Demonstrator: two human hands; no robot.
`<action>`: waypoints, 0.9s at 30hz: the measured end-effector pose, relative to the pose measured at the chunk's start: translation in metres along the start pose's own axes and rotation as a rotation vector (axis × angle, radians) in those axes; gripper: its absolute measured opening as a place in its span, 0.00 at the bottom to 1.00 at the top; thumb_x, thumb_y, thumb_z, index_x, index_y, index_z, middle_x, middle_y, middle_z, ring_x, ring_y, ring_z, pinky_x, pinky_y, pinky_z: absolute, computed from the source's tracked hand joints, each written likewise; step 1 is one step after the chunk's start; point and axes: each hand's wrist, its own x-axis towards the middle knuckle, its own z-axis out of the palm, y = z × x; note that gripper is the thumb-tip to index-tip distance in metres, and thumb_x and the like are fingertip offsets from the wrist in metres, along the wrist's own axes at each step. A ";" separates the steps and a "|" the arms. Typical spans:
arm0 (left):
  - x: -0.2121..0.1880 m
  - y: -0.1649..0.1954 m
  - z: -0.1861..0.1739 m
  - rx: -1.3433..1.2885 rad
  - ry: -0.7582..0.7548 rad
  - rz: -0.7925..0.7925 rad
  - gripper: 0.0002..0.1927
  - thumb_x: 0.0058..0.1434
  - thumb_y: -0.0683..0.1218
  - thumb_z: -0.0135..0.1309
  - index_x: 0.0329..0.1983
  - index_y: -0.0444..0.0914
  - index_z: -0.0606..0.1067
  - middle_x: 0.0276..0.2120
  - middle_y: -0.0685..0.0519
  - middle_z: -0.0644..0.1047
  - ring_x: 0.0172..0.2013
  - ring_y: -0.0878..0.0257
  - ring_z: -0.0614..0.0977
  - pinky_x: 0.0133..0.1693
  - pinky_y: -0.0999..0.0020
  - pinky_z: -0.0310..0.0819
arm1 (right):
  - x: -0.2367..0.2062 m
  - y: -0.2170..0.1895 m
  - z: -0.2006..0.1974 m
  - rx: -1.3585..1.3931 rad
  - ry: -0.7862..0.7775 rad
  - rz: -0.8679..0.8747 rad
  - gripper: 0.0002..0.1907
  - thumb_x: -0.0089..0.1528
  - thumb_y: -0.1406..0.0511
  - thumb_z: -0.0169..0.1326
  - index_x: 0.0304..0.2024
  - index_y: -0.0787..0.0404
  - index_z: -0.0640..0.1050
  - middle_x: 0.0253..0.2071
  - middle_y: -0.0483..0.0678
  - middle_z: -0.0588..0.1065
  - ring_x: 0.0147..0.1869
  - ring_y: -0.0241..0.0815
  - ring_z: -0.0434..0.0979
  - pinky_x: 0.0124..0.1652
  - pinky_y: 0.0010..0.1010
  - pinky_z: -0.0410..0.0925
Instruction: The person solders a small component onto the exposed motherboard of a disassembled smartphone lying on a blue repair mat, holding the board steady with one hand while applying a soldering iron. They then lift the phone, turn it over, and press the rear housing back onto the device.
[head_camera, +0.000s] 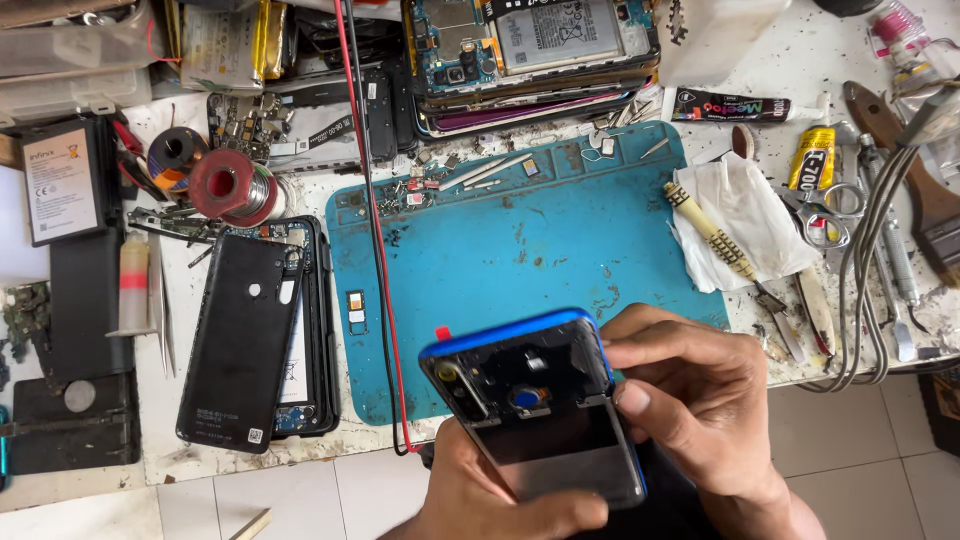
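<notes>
Gripping one blue-rimmed phone back cover (535, 405) off the worktop's front edge, the left hand (490, 500) closes under it and the right hand (690, 400) pinches its side. One blue mat (520, 250) lies behind; two solder spools (205, 172) sit toward the back-left corner.

You see a blue-rimmed black phone cover (535, 410), a teal mat (520, 250), a red wire (372, 230) and a white speckled counter (800, 60).

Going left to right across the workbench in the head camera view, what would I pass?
Loose phone battery → red solder spool → black phone back cover → blue repair mat → white tissue → yellow glue tube → brown-handled brush.
</notes>
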 end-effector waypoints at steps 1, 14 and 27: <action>0.001 -0.001 -0.001 0.067 -0.029 0.080 0.33 0.58 0.37 0.66 0.66 0.32 0.69 0.56 0.46 0.78 0.57 0.59 0.81 0.60 0.60 0.78 | 0.000 0.002 0.000 -0.001 -0.015 -0.046 0.11 0.64 0.72 0.61 0.48 0.75 0.81 0.45 0.62 0.78 0.42 0.43 0.79 0.40 0.28 0.74; 0.003 -0.036 -0.013 0.127 -0.011 0.355 0.23 0.68 0.31 0.60 0.65 0.31 0.70 0.55 0.38 0.81 0.57 0.48 0.85 0.61 0.50 0.85 | 0.003 0.001 0.003 -0.110 -0.155 -0.274 0.13 0.62 0.69 0.65 0.45 0.73 0.81 0.42 0.63 0.80 0.42 0.50 0.83 0.45 0.37 0.78; 0.008 -0.017 -0.014 0.607 -0.074 0.552 0.16 0.70 0.39 0.62 0.57 0.28 0.76 0.45 0.41 0.85 0.46 0.55 0.90 0.46 0.66 0.89 | 0.001 0.008 0.005 -0.067 -0.158 -0.360 0.10 0.63 0.70 0.66 0.43 0.71 0.81 0.36 0.58 0.80 0.38 0.48 0.83 0.43 0.39 0.78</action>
